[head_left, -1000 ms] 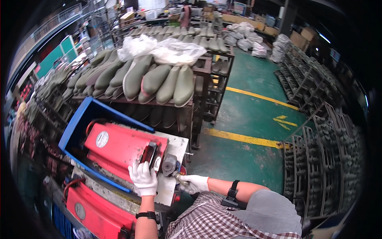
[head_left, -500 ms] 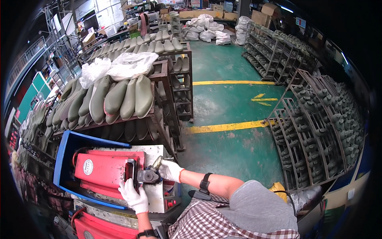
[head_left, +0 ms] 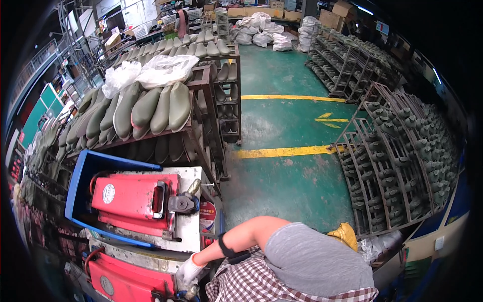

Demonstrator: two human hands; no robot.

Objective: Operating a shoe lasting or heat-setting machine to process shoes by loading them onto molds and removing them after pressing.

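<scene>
My right hand (head_left: 188, 272), in a white knit glove, reaches down beside the near red machine (head_left: 133, 274) at the lower edge. Its fingers point toward the machine's right end, close to a small metal fitting (head_left: 191, 291), and they are too blurred to show whether they grip. My left hand is out of view. Farther up, the other red machine (head_left: 131, 196) has neither hand on it. A black handle frame (head_left: 159, 200) and a dark round-topped metal part (head_left: 183, 204) sit at its right end, with a greenish, shiny knob-like piece (head_left: 193, 187) behind.
A blue plastic bin (head_left: 78, 186) surrounds part of the far machine. Behind stands a metal rack (head_left: 201, 95) of olive-green shoe or boot forms (head_left: 160, 110), with white plastic bags (head_left: 166, 70) on top. Loaded racks (head_left: 387, 161) line the right. A person (head_left: 181, 22) stands far back.
Both hands have left the far machine's right end. My right hand has come down toward the near machine, and my left hand has gone out of view. The whole view has shifted slightly.
</scene>
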